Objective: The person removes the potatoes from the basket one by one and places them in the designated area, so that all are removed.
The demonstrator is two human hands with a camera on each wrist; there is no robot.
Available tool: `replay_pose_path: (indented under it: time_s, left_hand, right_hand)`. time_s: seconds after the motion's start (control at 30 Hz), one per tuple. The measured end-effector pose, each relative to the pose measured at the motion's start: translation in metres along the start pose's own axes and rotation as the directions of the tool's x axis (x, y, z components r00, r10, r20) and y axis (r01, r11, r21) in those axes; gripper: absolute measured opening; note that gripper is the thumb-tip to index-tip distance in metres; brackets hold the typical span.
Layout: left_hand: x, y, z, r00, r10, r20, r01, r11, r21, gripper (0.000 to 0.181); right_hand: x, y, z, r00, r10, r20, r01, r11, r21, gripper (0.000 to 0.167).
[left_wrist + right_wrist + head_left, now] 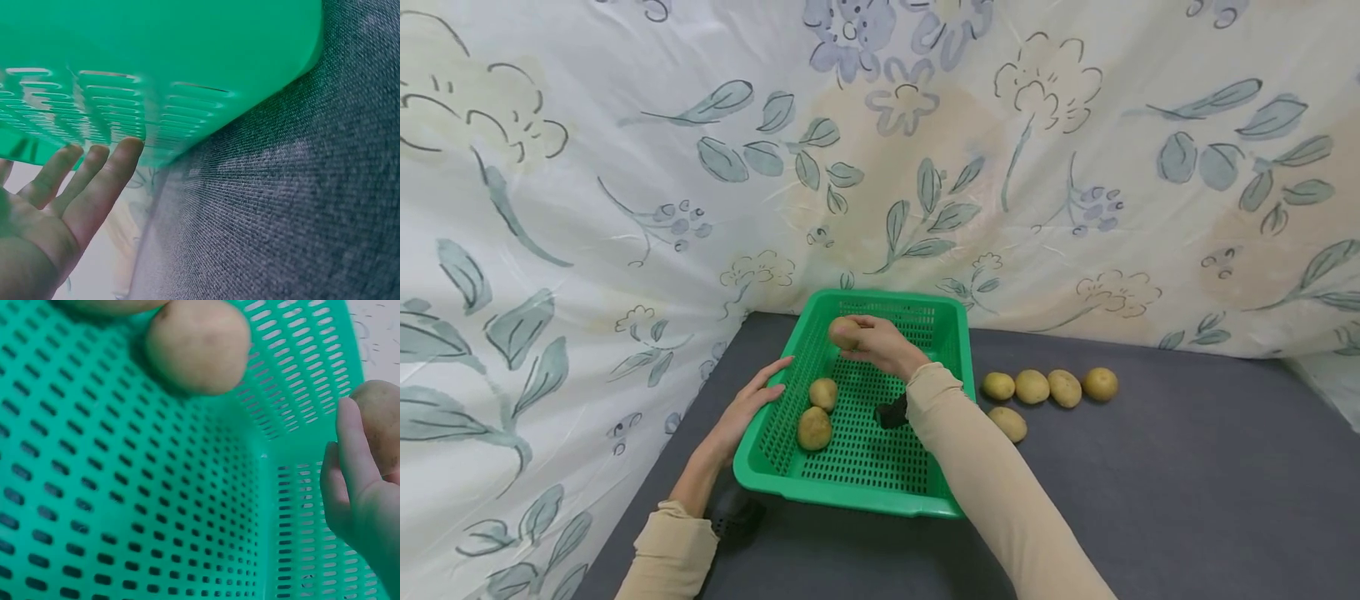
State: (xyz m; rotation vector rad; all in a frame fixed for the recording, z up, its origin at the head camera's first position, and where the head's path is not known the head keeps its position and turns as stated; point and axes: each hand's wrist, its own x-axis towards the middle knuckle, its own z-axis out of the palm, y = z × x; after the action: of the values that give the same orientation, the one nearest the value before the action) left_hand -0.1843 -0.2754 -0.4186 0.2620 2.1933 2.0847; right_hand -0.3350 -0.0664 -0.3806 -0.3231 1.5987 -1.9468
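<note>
1. One green basket (pixel 857 498) with slotted walls and floor sits on a dark grey table (pixel 1187 483); every place below is told from this basket, as the head view shows it.
2. The right hand (pixel 883 345) is over the basket's inside, toward its far end. Its thumb and fingers are curled around a potato (pixel 843 332), leaving much of its surface bare; how high this hangs above the basket's floor I cannot tell exactly.
3. The left hand (pixel 747 417) is at the basket's left side, its fingers fairly straight and spread, touching the rim and wall. It grips nothing; the left wrist view shows several fingertips against or just beside the slotted outer wall.
4. Two potatoes lie on the basket's floor near its left wall: a smaller one (pixel 823 394) and, just nearer the person, a larger one (pixel 815 429).
5. Four potatoes (pixel 1032 387) run in a row on the table to the basket's right. A fifth potato (pixel 1009 424) lies nearer the person, just beside the basket, partly covered by the beige right sleeve (pixel 992 483).
6. Behind the basket and to its left hangs a white floral cloth (pixel 760 208).
</note>
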Motion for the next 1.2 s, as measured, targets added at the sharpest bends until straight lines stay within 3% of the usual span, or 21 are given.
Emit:
replay_pose_path:
  time_s: [0.23,0.6,0.83,1.2]
  left_hand:
    - [0.001,-0.001,0.0,1.0,0.002,0.008,-0.002,1.0,-0.017,0.057]
    - [0.002,0.001,0.001,1.0,-0.002,0.003,0.002,1.0,0.002,0.057]
    - [-0.001,0.002,0.001,1.0,0.001,0.004,-0.001,1.0,0.008,0.056]
    - [-0.001,0.001,0.001,1.0,0.011,-0.007,-0.01,1.0,0.026,0.056]
  right_hand:
    - [-0.004,-0.008,0.001,0.999,0.018,-0.052,-0.013,0.995,0.096,0.05]
    - [-0.012,-0.017,0.008,0.999,0.007,-0.047,0.0,0.988,0.153,0.051]
    - [-0.022,-0.026,0.009,1.0,-0.024,-0.006,0.024,0.982,0.19,0.051]
    - [-0.045,-0.04,-0.011,1.0,-0.012,-0.017,0.016,0.976,0.217,0.052]
